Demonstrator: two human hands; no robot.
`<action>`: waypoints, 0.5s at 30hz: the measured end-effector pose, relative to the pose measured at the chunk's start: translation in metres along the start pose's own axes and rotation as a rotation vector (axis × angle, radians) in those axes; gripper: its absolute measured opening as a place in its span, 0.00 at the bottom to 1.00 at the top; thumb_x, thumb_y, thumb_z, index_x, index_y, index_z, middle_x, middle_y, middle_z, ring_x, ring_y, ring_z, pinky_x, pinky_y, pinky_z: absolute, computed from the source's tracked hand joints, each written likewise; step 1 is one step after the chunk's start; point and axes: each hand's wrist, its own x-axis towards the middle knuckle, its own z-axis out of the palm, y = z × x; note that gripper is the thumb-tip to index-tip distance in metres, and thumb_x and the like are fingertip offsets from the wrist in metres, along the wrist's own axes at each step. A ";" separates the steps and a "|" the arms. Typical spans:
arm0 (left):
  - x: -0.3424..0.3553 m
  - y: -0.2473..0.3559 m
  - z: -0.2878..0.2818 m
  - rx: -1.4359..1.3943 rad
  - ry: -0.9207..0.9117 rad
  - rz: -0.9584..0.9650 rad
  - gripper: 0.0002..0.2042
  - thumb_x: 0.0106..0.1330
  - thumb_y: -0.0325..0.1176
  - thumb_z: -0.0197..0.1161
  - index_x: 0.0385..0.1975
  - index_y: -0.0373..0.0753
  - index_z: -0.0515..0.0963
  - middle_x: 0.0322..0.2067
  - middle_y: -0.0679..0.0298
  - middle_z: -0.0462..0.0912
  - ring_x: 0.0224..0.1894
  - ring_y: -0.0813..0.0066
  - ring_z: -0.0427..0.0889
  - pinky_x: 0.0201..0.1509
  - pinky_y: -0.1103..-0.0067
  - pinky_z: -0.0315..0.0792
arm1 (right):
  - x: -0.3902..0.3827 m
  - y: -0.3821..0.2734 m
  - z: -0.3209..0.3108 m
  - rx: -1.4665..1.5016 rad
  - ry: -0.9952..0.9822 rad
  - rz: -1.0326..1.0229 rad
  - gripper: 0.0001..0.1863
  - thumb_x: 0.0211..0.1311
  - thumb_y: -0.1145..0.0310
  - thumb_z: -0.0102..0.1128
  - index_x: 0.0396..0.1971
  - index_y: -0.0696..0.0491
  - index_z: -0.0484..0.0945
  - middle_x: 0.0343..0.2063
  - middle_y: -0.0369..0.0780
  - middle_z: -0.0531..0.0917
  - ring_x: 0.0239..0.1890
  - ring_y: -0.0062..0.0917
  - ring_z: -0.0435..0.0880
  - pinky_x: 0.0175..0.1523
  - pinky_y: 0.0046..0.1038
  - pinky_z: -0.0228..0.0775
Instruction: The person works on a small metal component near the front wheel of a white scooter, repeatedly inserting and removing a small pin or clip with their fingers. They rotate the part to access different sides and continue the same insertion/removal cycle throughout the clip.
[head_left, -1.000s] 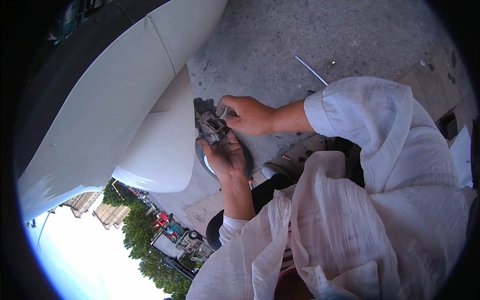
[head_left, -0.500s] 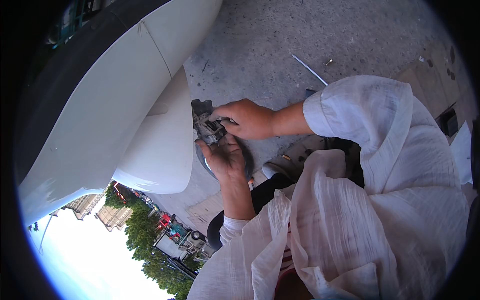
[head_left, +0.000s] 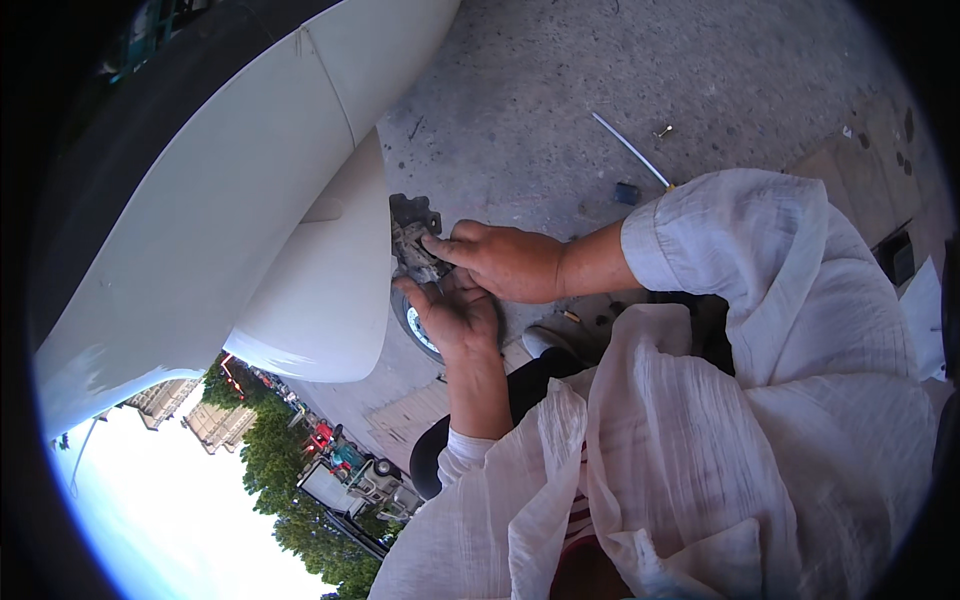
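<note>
A grimy grey metal part (head_left: 408, 236) with a dark lobed upper end shows beside the edge of a smooth white body panel (head_left: 325, 290). My left hand (head_left: 462, 318) is palm up beneath it, thumb and fingers curled at its lower end. My right hand (head_left: 510, 262) comes in from the right and grips the part's near side, its index finger pressed to it. The right thumb and the other right fingertips are mostly hidden, close against the left fingers. Below the part, a wheel (head_left: 418, 328) with a dark tyre is partly covered by my left hand.
A long thin rod with a yellow end (head_left: 632, 150), a small bolt-like piece (head_left: 664, 131) and a dark blue block (head_left: 627, 193) lie on the concrete ground. My shoe (head_left: 545, 340) is near the wheel. Parked vehicles (head_left: 370, 480) and trees stand at lower left.
My right hand has shifted slightly down and right, its index finger now straighter against the part. More of the metal part's upper end shows. My left hand stays beneath it.
</note>
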 end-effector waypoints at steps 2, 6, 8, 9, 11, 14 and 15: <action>0.000 0.000 0.000 -0.005 -0.007 0.001 0.29 0.69 0.58 0.49 0.60 0.42 0.67 0.57 0.59 0.74 0.57 0.63 0.75 0.64 0.67 0.67 | 0.000 0.001 0.002 -0.024 0.009 -0.022 0.33 0.62 0.68 0.58 0.67 0.57 0.58 0.42 0.45 0.70 0.39 0.34 0.79 0.45 0.29 0.74; 0.003 -0.001 -0.004 -0.033 0.002 -0.004 0.28 0.69 0.58 0.49 0.60 0.43 0.68 0.57 0.59 0.74 0.57 0.64 0.75 0.64 0.67 0.67 | 0.000 0.002 0.004 -0.053 0.004 -0.028 0.35 0.61 0.68 0.59 0.67 0.58 0.57 0.43 0.45 0.70 0.39 0.34 0.79 0.45 0.29 0.74; 0.003 -0.001 -0.004 -0.039 0.012 -0.003 0.28 0.69 0.57 0.49 0.60 0.44 0.68 0.56 0.60 0.75 0.57 0.64 0.75 0.64 0.67 0.68 | 0.000 0.002 0.005 -0.062 0.013 -0.046 0.36 0.60 0.68 0.60 0.67 0.59 0.57 0.42 0.45 0.70 0.39 0.34 0.79 0.45 0.29 0.74; 0.002 -0.001 -0.004 -0.035 0.011 -0.001 0.28 0.69 0.57 0.49 0.60 0.43 0.68 0.56 0.60 0.75 0.57 0.65 0.75 0.64 0.67 0.68 | 0.000 0.001 0.004 -0.055 0.007 -0.042 0.36 0.60 0.69 0.60 0.67 0.59 0.57 0.42 0.45 0.70 0.39 0.34 0.79 0.45 0.29 0.74; 0.002 -0.001 -0.003 -0.022 0.013 0.000 0.28 0.69 0.57 0.49 0.60 0.43 0.68 0.56 0.60 0.75 0.57 0.65 0.75 0.63 0.67 0.68 | 0.000 0.000 0.001 -0.041 -0.003 -0.034 0.36 0.59 0.69 0.60 0.66 0.60 0.58 0.42 0.45 0.70 0.39 0.35 0.79 0.45 0.29 0.74; 0.001 0.000 -0.002 -0.008 0.002 -0.015 0.28 0.69 0.57 0.49 0.60 0.42 0.68 0.57 0.59 0.75 0.58 0.66 0.75 0.63 0.68 0.69 | 0.000 -0.002 -0.003 -0.035 -0.020 -0.014 0.35 0.59 0.69 0.60 0.66 0.59 0.58 0.42 0.45 0.71 0.40 0.35 0.79 0.45 0.30 0.74; 0.001 0.000 -0.003 -0.010 -0.014 -0.023 0.28 0.69 0.56 0.50 0.59 0.41 0.68 0.57 0.59 0.74 0.58 0.66 0.75 0.63 0.68 0.69 | 0.000 -0.002 -0.003 -0.009 -0.023 -0.011 0.34 0.59 0.70 0.59 0.66 0.58 0.59 0.42 0.46 0.71 0.40 0.36 0.79 0.46 0.31 0.74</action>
